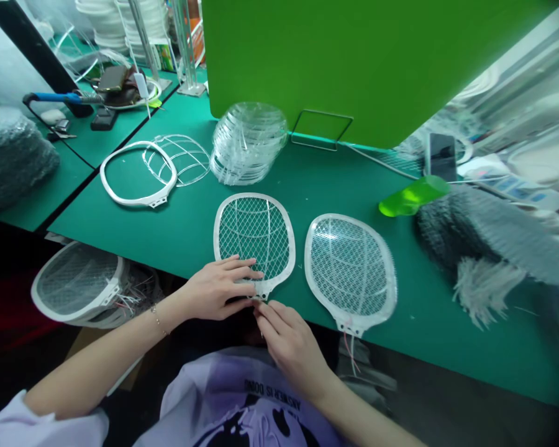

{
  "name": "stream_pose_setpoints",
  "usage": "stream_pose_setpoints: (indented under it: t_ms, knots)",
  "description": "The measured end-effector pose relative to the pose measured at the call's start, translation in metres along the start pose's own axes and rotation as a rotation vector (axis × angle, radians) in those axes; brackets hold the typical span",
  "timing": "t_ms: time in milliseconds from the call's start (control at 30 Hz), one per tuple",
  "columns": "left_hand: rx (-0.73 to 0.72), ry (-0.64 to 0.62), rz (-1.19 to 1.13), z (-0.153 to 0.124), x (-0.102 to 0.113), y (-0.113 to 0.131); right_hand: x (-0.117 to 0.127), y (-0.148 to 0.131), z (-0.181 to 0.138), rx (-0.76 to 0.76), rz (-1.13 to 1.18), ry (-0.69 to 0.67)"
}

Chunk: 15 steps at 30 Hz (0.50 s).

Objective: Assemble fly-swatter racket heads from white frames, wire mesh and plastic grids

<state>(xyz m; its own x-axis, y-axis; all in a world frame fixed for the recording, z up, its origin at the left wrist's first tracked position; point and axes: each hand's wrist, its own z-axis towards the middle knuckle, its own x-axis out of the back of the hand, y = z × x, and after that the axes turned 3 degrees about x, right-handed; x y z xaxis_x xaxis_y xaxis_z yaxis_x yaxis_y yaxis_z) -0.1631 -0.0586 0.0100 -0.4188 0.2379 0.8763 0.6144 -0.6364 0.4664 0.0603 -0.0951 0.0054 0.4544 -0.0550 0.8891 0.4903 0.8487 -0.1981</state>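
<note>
A white electric mosquito swatter head [266,208] with a metal mesh lies near the table's front edge. My left hand [217,288] rests on its lower left, fingers stretched and spread over frame and mesh, thumb pointing to the neck. At the neck, my right hand [286,341] has its fingertips pinched together, close to my left thumb. What they pinch is too small and covered to make out. To the right lies a second swatter head [351,270], red and white wires [353,354] hanging from its neck over the edge.
Behind stands a stack of clear plastic grids [249,143]. Left are an empty white frame [103,180] and a loose grid [193,160]. More swatter heads [77,282] sit below the table. A soldering iron [58,97], green bottle [412,195], phone [441,155] and mesh pile [489,230] lie around.
</note>
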Motion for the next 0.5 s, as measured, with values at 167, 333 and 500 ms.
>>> stream_pose_setpoints:
  t_ms: [167, 333, 500]
  knots:
    - [0.008, -0.018, -0.029, 0.001, 0.001, 0.001, 0.008, 0.015, 0.025, -0.051, 0.177, -0.220]
    - [0.052, -0.013, -0.154, -0.007, 0.008, 0.008, 0.032, 0.014, 0.024, 0.014, 0.172, -0.308]
    - [0.156, 0.325, -0.347, -0.031, 0.003, 0.023, 0.062, 0.003, 0.027, -0.175, 0.382, -0.103]
